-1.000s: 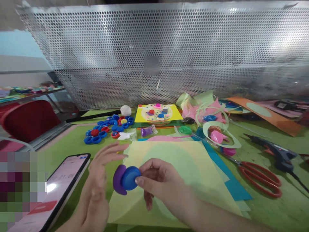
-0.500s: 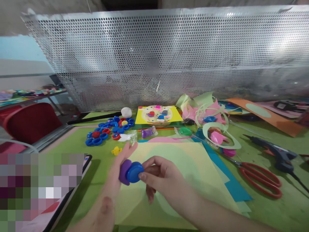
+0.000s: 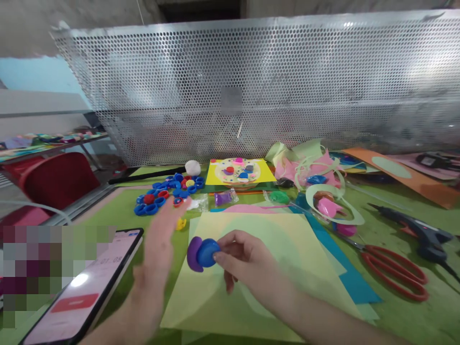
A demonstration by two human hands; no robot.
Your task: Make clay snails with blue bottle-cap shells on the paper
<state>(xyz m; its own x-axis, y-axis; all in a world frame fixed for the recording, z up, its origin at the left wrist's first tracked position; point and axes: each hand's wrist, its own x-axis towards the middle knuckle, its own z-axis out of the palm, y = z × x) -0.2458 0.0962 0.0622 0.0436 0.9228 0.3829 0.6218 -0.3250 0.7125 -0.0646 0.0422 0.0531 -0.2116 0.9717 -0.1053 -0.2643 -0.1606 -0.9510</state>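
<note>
Right hand (image 3: 251, 261): one, grasping a blue cap (image 3: 207, 253) between thumb and fingers.
Blue cap: one, held above the pale yellow paper (image 3: 305, 292), near side.
Purple crescent piece (image 3: 194, 254): one, against the cap's left edge.
Left hand (image 3: 160, 244): one, blurred, fingers extended, holding nothing visible, left of the crescent.
Phone (image 3: 100, 273): one, near left.
Scissors (image 3: 367, 253) and glue gun (image 3: 422, 235): one pair and one, at right.
Wrapped packets mid-table: one purple (image 3: 223, 197), one green (image 3: 278, 197).
Blue rings (image 3: 149, 209): several, far left, overlapping too much to count.
Since half a second ago: the left hand has moved from right at the crescent to well left; the right hand's grasp is unchanged.
</note>
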